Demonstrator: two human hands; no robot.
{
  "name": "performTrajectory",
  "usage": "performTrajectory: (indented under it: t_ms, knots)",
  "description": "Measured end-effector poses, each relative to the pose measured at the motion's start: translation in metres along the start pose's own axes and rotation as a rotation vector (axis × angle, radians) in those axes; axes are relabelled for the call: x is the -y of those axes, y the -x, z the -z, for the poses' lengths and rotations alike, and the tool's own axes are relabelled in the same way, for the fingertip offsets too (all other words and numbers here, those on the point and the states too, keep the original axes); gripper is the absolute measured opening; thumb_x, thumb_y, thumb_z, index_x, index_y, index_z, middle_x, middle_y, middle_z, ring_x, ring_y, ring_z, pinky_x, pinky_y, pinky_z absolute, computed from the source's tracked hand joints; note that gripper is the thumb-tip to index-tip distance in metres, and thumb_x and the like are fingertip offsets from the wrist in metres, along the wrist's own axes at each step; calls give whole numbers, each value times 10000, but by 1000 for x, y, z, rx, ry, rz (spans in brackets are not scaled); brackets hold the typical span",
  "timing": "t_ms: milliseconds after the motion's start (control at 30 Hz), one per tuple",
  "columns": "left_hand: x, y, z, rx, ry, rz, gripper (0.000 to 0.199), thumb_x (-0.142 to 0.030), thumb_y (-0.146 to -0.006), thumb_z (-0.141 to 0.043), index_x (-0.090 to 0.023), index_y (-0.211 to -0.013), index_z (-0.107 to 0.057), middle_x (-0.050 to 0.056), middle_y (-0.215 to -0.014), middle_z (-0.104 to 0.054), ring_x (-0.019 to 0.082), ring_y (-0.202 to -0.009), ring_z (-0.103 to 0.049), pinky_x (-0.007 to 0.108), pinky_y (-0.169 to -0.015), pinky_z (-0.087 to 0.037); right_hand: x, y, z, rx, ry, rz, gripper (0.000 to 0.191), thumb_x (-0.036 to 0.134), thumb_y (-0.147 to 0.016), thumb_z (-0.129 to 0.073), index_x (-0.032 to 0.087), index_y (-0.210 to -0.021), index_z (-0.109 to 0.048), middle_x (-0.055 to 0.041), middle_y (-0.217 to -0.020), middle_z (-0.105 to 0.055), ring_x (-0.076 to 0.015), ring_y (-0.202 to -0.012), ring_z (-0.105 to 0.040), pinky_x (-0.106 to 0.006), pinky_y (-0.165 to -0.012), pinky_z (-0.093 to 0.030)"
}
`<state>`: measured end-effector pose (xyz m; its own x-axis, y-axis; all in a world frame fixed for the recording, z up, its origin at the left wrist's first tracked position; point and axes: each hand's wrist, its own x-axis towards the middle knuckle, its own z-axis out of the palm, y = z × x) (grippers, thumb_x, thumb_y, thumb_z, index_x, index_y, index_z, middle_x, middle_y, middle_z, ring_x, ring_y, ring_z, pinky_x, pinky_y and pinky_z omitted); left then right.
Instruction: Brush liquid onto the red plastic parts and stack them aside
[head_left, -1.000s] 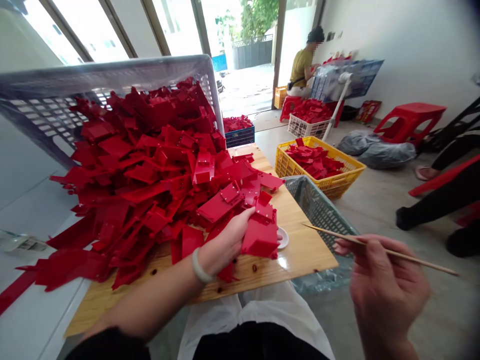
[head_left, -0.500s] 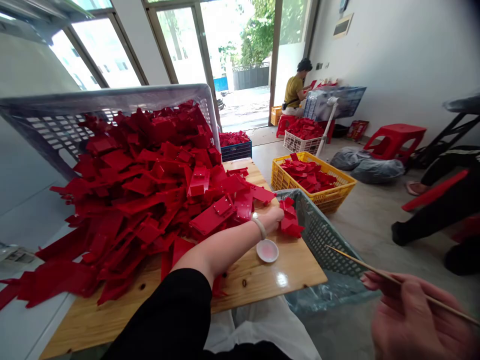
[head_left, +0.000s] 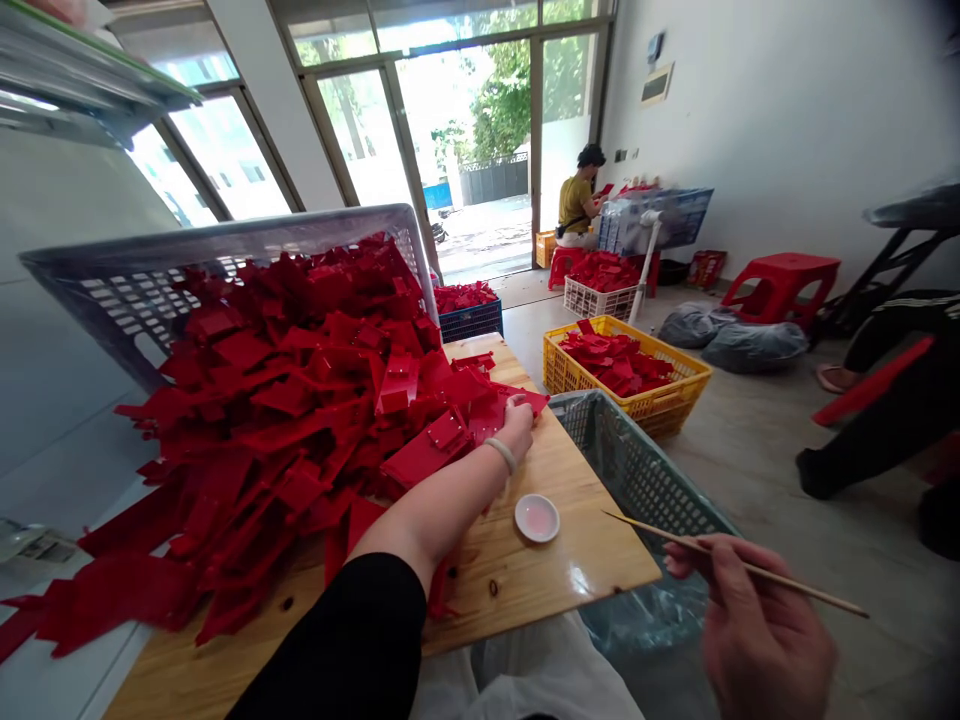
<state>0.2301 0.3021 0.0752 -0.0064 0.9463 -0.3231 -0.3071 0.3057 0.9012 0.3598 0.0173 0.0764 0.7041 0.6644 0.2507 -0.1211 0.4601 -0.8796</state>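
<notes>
My left hand [head_left: 516, 428], with a pale bangle at the wrist, reaches to the right edge of a heap of flat red plastic pieces [head_left: 300, 390]. Its fingers are curled on a red plastic piece [head_left: 537, 401] there; the fingertips are partly hidden. In my right hand [head_left: 765, 610] is a thin paintbrush [head_left: 787, 582], pinched between thumb and fingers. Its fine tip points left, over the right edge of the wooden board [head_left: 592, 540]. A small white dish [head_left: 537, 519] with a pinkish content sits on the board between my hands.
A tipped, plastic-wrapped crate [head_left: 225, 228] backs the heap. Beside the board on the right stands a lined green crate [head_left: 645, 465]. Beyond are a yellow crate [head_left: 675, 405] of red pieces, a red stool [head_left: 780, 275] and a seated co-worker [head_left: 576, 205]. Another person's legs [head_left: 877, 400] show at right.
My left hand has moved back left from the green crate's edge to the heap; the red pieces beside it there are gone from view. My right hand has brought the brush left, nearer the dish.
</notes>
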Motion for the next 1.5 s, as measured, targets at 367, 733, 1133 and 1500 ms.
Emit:
performTrajectory:
  t_ms: [367, 733, 1133, 1500]
  knots:
    - [-75, 26, 4, 31, 170, 17, 337, -374, -1050, -707, -164, -1312, -676, 95, -1246, -719, 221, -1017, -732, 409, -862, -652, -22, -5, 9, 204, 193, 37, 263, 484, -1037, -719, 221, -1053, -724, -21, -854, -784, -162, -776, -756, -272, -805, -617]
    - [-89, 113, 97, 220, -80, -66, 137, -43, -774, -663, -102, -852, -759, 31, -731, -709, 100, -562, -609, 182, -526, -474, -51, -19, -31, 660, 464, 62, 429, 641, -998, -652, 223, -934, -723, -76, -870, -778, -231, -730, -762, -343, -695, -598]
    - [-88, 173, 167, 116, -9, -173, 1036, -92, -664, -847, -195, -1607, -429, 16, -956, -806, 166, -761, -742, 261, -741, -611, -65, -26, -42, 726, 562, 60, 517, 740, -985, -618, 230, -949, -695, -74, -795, -777, -242, -660, -758, -358, -644, -607]
    - [-49, 222, 170, 238, 384, 143, 504, -200, -731, -791, -196, -1230, -720, 103, -1208, -821, 291, -1260, -743, 317, -985, -643, -62, -20, -35, 632, 484, 37, 531, 726, -947, -707, 200, -955, -784, -84, -758, -798, -244, -670, -801, -307, -615, -664]
